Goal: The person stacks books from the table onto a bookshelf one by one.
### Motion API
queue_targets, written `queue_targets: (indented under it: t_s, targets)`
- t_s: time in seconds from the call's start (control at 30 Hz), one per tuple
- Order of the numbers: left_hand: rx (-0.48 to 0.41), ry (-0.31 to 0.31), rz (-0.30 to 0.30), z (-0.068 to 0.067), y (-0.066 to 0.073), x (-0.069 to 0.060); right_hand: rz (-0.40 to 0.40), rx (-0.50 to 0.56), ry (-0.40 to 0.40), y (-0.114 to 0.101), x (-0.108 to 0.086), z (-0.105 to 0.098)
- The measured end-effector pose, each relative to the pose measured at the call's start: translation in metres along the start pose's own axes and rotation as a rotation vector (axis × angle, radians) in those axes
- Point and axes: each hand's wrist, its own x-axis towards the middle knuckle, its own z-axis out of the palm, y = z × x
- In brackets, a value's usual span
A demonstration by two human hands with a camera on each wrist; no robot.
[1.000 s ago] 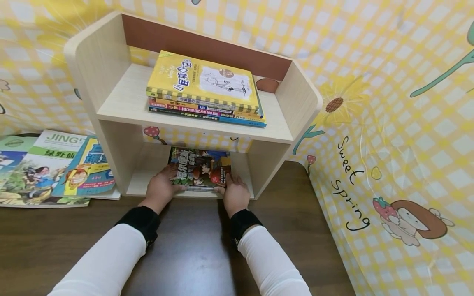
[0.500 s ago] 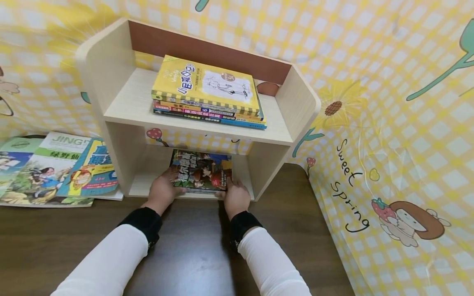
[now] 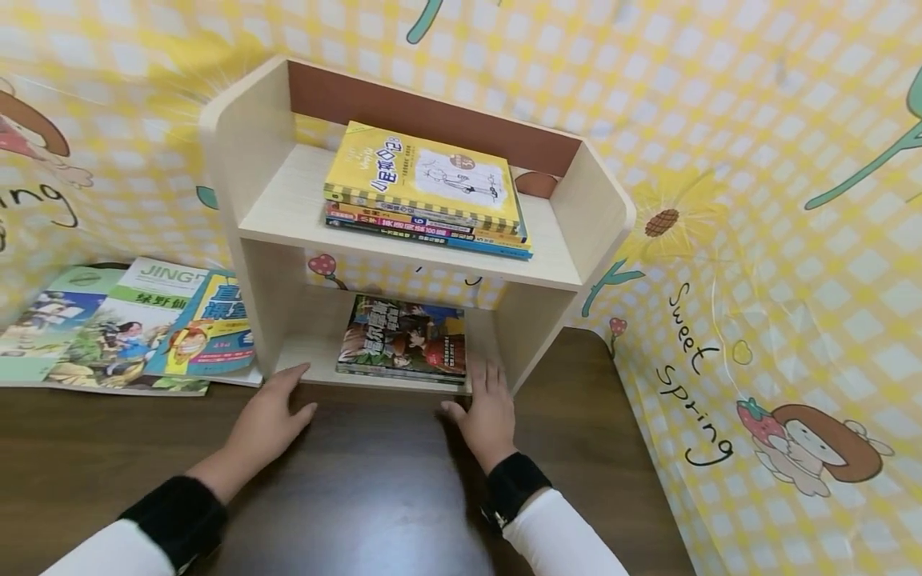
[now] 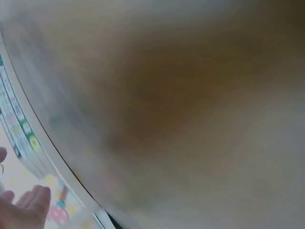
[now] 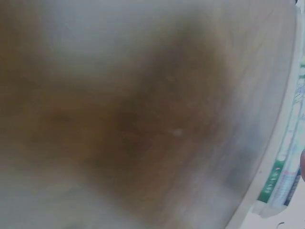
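A small stack of comic-style books point(image 3: 403, 340) lies flat on the lower board of a pale wooden shelf point(image 3: 270, 308). My left hand point(image 3: 265, 418) is off the books, over the table at the shelf's front left corner, thumb spread and fingers extended. My right hand point(image 3: 490, 418) is just right of the stack, its straight fingers over the lower board's front edge. Neither holds anything. In the left wrist view, fingers point(image 4: 33, 207) show near the book spines point(image 4: 19, 124). The right wrist view is mostly blurred tabletop, with book spines point(image 5: 281, 176) at its right edge.
Another stack of books, topped by a yellow one point(image 3: 425, 172), lies on the upper shelf. Several overlapping magazines point(image 3: 130, 328) lie on the dark table point(image 3: 374, 496) left of the shelf. A yellow checked cloth point(image 3: 778, 272) hangs behind and to the right.
Both hands have let go of the lower books. The left hand has drawn back leftward; the right has shifted slightly off their side. The head view has also shifted.
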Motion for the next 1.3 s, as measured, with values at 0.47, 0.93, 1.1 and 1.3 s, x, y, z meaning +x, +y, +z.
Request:
queue_targets:
  t_s: [0.47, 0.93, 1.1, 1.3]
  targets:
    - [0.007, 0.243, -0.246, -0.066, -0.063, -0.005, 0.017, 0.112, -0.238, -0.025, -0.069, -0.027]
    - [0.187, -0.02, -0.594, -0.087, -0.09, 0.034, -0.022, 0.138, -0.431, -0.048, -0.107, -0.042]
    - [0.245, -0.074, -0.7, -0.084, -0.091, 0.036, -0.033, 0.136, -0.472, -0.051, -0.115, -0.044]
    - [0.256, -0.093, -0.74, -0.086, -0.09, 0.037, -0.039, 0.129, -0.46, -0.051, -0.121, -0.041]
